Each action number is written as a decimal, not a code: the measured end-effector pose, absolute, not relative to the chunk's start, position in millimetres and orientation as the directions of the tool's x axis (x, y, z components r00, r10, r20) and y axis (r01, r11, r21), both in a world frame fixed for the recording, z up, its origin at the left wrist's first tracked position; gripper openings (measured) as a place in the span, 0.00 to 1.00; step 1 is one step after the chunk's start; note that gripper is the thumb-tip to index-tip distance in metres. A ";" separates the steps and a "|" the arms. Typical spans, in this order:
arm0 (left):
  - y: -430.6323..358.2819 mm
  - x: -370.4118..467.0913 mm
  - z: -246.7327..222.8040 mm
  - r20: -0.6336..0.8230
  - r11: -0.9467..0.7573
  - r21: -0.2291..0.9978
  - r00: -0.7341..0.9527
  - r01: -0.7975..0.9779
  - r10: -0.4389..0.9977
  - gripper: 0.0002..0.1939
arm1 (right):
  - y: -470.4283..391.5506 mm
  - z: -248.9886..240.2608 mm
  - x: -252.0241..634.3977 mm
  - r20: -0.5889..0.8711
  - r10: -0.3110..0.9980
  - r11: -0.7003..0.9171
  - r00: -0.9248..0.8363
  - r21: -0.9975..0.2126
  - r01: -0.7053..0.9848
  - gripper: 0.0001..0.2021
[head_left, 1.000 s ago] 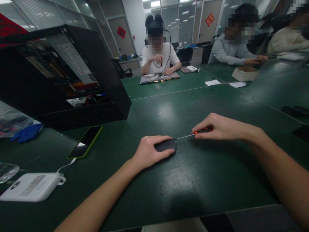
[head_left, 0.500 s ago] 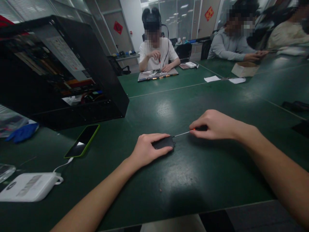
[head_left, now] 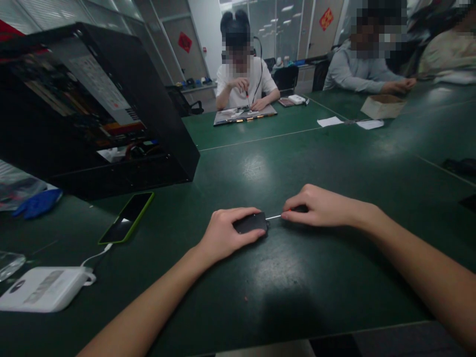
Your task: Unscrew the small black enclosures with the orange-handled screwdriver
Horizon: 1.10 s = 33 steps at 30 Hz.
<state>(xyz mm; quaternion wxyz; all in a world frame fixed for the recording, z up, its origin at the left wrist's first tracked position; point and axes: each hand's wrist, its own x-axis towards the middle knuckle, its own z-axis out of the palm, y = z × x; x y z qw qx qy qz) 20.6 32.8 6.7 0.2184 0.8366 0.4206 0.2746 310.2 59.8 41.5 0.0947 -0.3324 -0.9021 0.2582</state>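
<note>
My left hand [head_left: 226,233] rests on the table around a small flat black case [head_left: 249,224], thumb along its near side and fingers along its far side. A little loop sticks out at the case's right end. My right hand [head_left: 310,207] grips a screwdriver with a black and red handle [head_left: 300,208], its fingers wrapped round the handle. The screwdriver's thin metal shaft [head_left: 274,216] points left, lying nearly level. Its tip meets the right end of the case; whether it goes inside I cannot tell.
An open black computer case [head_left: 163,109] stands at the left. Near it lie a phone [head_left: 127,218] cabled to a white power bank [head_left: 48,287], and a blue glove [head_left: 39,203]. Across the green table [head_left: 230,168], a person [head_left: 247,74] works on a panel; a cardboard box [head_left: 383,107] sits farther right.
My right hand has moved left and slightly nearer to me, and the screwdriver has become more level, with less shaft showing. My left hand keeps its hold on the case.
</note>
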 end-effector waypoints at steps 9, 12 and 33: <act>31.9 20.9 7.3 0.304 -0.567 0.596 0.494 0.568 0.814 0.20 | 57.2 28.4 296.4 0.057 0.646 0.689 -0.761 -0.472 0.550 0.19; 31.4 21.9 7.1 0.303 -0.562 0.610 0.490 0.559 0.817 0.20 | 58.3 22.1 293.8 0.064 0.656 0.681 -0.752 -0.480 0.553 0.20; 35.0 12.5 9.3 0.201 -0.425 0.702 0.414 0.572 0.888 0.24 | 52.4 25.5 289.8 0.023 0.670 0.666 -0.742 -0.460 0.587 0.19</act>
